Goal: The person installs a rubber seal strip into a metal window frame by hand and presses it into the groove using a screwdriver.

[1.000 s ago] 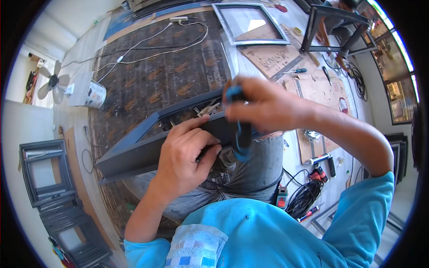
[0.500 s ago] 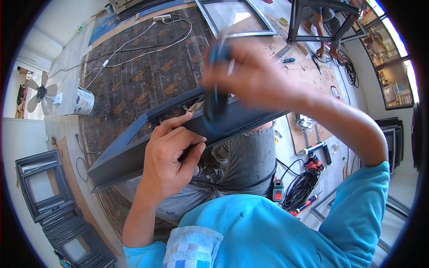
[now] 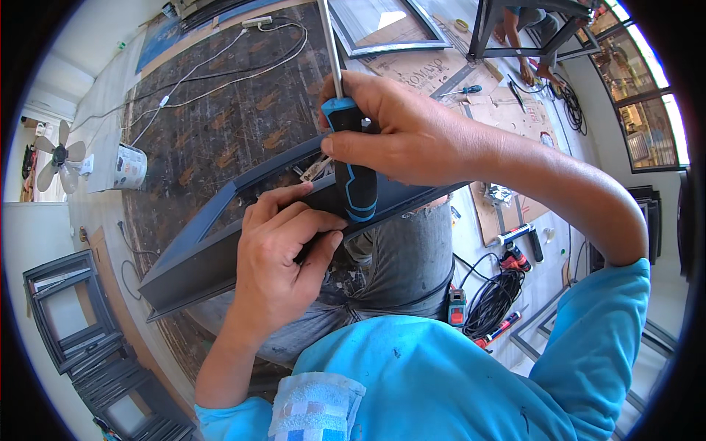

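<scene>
A dark grey metal frame (image 3: 195, 261) lies tilted across my lap. My left hand (image 3: 276, 253) is closed on its near bar, one finger over the top and the thumb and another finger close together at the near face. Anything small between those fingertips is hidden. My right hand (image 3: 412, 136) grips a screwdriver (image 3: 357, 187) with a black and blue handle, its long shaft pointing up and away. The butt of the handle is down against the bar, right beside my left fingertips.
A glazed frame (image 3: 390, 33) lies at the far side. Another person's hands (image 3: 528, 72) work at the far right. A second screwdriver (image 3: 471, 90) rests on cardboard. Coiled black cable (image 3: 494, 301) and tools are at my right; stacked frames (image 3: 77, 309) stand left, near a bucket (image 3: 130, 167).
The screwdriver, blurred and higher before, has come down so its handle end meets the bar. My right hand has moved slightly left and is now sharp. My left hand keeps its place.
</scene>
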Demonstrator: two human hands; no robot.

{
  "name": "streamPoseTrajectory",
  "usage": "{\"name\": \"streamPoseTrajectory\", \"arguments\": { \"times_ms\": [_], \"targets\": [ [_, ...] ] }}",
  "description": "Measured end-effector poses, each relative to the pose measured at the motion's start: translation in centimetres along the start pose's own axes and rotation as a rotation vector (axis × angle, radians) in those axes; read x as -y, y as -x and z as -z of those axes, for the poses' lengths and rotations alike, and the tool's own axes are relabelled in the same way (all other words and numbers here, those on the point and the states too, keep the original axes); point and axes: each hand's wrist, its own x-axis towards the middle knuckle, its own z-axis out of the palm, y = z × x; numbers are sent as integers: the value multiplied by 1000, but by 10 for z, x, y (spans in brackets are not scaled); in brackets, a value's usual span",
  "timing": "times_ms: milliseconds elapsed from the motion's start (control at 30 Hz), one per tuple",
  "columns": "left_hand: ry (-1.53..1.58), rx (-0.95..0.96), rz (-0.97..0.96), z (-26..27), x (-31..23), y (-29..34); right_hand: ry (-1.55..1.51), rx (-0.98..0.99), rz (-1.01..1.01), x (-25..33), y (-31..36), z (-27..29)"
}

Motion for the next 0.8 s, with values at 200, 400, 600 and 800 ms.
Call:
{"name": "streamPoseTrajectory", "arguments": {
  "times_ms": [200, 400, 600, 800],
  "targets": [
    [-16, 40, -55, 4, 2, 0, -259, -309, -139, 21, 0, 22],
    [7, -6, -67, 2, 5, 1, -127, 15, -162, 20, -4, 20],
    [33, 20, -13, -2, 6, 1, -153, 86, -122, 10, 1, 3],
    [17, 58, -76, 1, 11, 4, -214, 143, -243, 1, 3, 4]
  ]
}}
